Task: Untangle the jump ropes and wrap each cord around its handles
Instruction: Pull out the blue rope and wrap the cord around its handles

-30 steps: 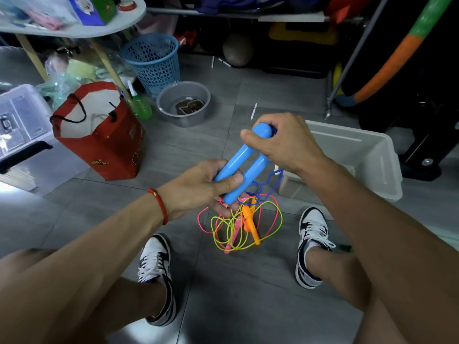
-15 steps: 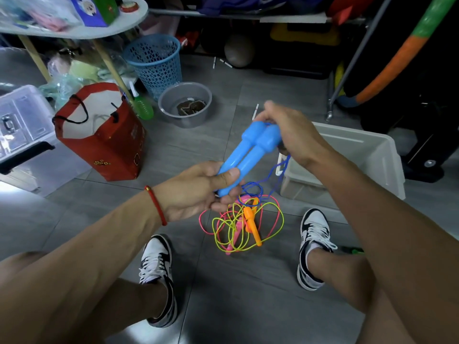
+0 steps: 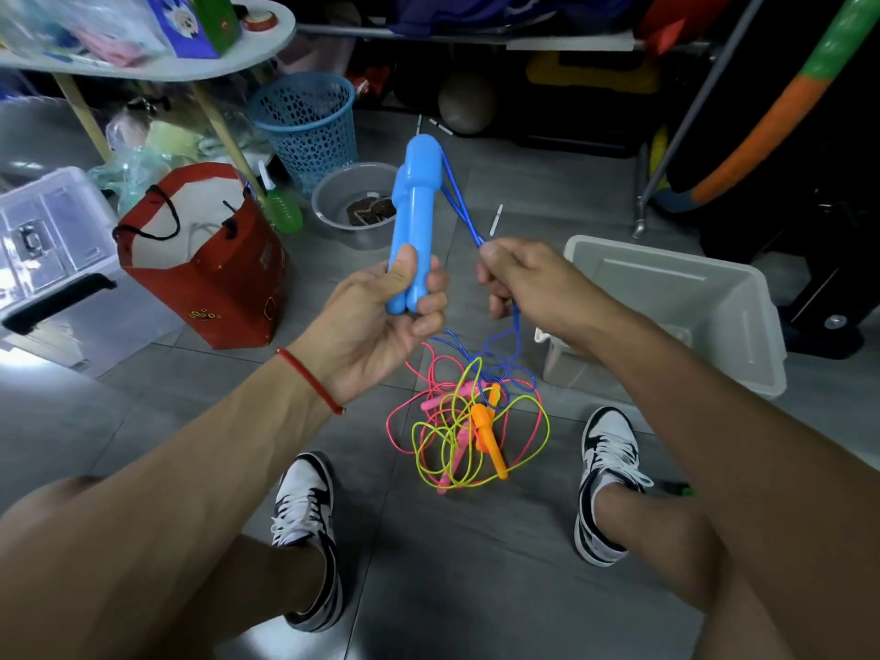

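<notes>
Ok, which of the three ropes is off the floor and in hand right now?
The blue rope: the left hand grips both blue handles upright while the right hand pinches its blue cord. The orange handles and pink handles lie tangled on the floor.

Place: a cluttered storage corner of a home or playroom, where I sit on grey floor tiles [image 3: 476, 588].
Beyond my left hand [image 3: 376, 321]: a red paper bag [image 3: 214, 288], a blue mesh bin [image 3: 309, 126], a grey basin [image 3: 347, 197].
Far left of it: clear plastic boxes [image 3: 47, 231] under a round table [image 3: 266, 45] piled with packets.
Just right of my right hand [image 3: 524, 278]: an open white tub [image 3: 690, 302].
Beyond that: a metal rack [image 3: 685, 116] and a striped hoop [image 3: 771, 111].
</notes>
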